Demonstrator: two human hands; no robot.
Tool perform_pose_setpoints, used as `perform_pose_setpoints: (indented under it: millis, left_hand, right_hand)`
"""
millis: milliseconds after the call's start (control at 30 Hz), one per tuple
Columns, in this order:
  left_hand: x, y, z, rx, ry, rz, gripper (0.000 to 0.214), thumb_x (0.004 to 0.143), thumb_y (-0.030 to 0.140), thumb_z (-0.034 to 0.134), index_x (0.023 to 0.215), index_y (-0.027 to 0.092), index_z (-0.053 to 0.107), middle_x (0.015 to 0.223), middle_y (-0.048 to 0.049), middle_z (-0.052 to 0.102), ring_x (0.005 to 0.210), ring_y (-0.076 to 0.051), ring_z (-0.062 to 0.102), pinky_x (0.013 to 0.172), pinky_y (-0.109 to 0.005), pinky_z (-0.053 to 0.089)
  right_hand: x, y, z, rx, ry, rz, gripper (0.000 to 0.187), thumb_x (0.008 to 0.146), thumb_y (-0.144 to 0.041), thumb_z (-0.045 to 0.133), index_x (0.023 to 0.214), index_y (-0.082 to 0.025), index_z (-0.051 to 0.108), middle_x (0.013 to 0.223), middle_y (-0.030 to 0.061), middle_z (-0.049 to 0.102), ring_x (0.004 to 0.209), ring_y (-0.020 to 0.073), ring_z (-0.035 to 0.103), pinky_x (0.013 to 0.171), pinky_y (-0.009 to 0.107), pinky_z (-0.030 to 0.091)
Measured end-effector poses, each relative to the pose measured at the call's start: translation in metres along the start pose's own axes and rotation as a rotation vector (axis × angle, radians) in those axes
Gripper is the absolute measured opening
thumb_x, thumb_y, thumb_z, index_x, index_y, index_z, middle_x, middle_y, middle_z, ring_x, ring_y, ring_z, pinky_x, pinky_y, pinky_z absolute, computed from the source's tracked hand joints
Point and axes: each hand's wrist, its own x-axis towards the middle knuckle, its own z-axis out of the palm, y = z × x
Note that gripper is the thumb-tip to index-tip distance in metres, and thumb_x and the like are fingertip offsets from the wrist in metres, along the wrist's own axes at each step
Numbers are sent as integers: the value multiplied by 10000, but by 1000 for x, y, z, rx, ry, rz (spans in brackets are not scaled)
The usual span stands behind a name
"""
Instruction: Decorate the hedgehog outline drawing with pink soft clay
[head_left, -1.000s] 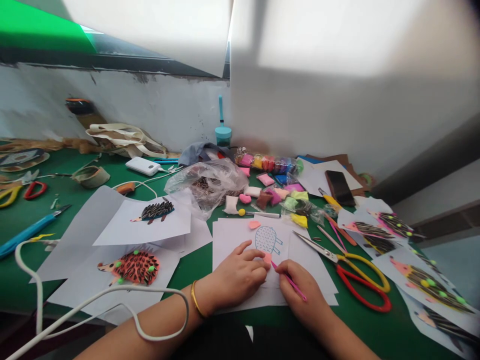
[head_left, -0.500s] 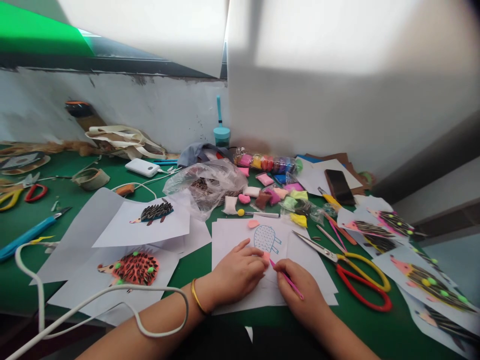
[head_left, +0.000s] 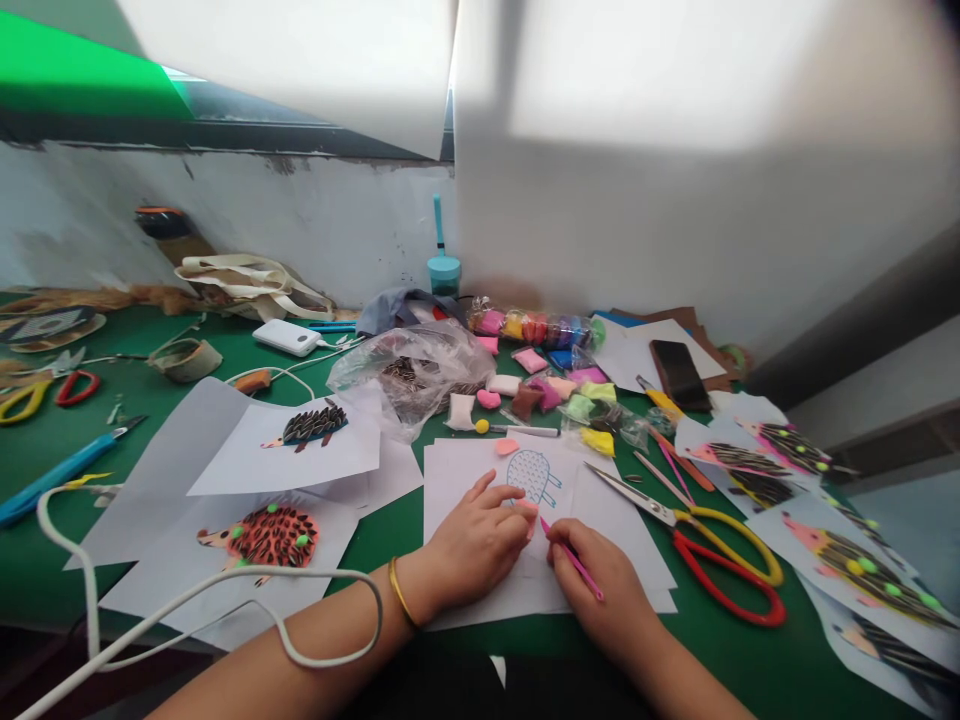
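Note:
My left hand (head_left: 480, 540) pinches a small piece of pink clay (head_left: 530, 520) at its fingertips, just beside the lower edge of a blue-outlined hedgehog drawing (head_left: 534, 478). My right hand (head_left: 592, 580) grips a thin pink modelling stick (head_left: 574, 562), its tip close to that clay. The drawing lies on a stack of white paper (head_left: 480, 490). Above it, a flat pink clay piece (head_left: 507, 447) rests on the sheet. A gold bangle (head_left: 397, 592) circles my left wrist.
Yellow-and-red-handled scissors (head_left: 720, 565) lie to the right. Hedgehog pictures made with seeds and clay (head_left: 266, 535) cover both sides. Behind are clay packets (head_left: 555, 385), a plastic bag of seeds (head_left: 412, 375) and a phone (head_left: 679, 375). A white cable (head_left: 225, 590) crosses my left forearm.
My hands have drawn slightly closer together over the paper, and the pink clay now sits at my left fingertips. The camera has shifted slightly.

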Motion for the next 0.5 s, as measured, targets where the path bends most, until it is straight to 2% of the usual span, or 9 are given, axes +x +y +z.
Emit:
perform_pose_setpoints:
  millis: [200, 333, 400, 500]
  left_hand:
    - [1, 0, 0, 1, -11, -24, 191, 975, 184, 448, 1064, 201, 616, 1226, -45, 670, 1286, -201, 499, 1192, -514, 231]
    - [2, -1, -8, -111, 4, -41, 191, 971, 180, 428, 1032, 199, 608, 1227, -46, 668, 1270, -211, 508, 1169, -517, 281]
    - [0, -3, -11, -160, 67, -69, 191, 959, 165, 425, 1038, 195, 596, 1183, -50, 680, 1188, -199, 560, 1146, -492, 325]
    - [-3, -5, -12, -171, 126, -111, 186, 948, 165, 430, 1035, 190, 592, 1006, -48, 704, 989, -182, 626, 1078, -454, 405]
  right_hand:
    - [1, 0, 1, -29, 6, -22, 151, 949, -263, 421, 963, -215, 564, 889, 35, 671, 818, 197, 633, 726, 311, 464]
    - [1, -1, 1, -27, 30, -2, 124, 934, -259, 441, 984, -215, 545, 865, 29, 661, 767, 189, 625, 691, 305, 463]
    - [1, -2, 1, -34, 39, -5, 97, 923, -257, 453, 951, -215, 537, 836, 25, 649, 747, 188, 614, 679, 304, 458]
    - [1, -3, 0, -48, 28, -28, 86, 914, -243, 454, 893, -216, 534, 796, 20, 630, 729, 185, 598, 667, 301, 445]
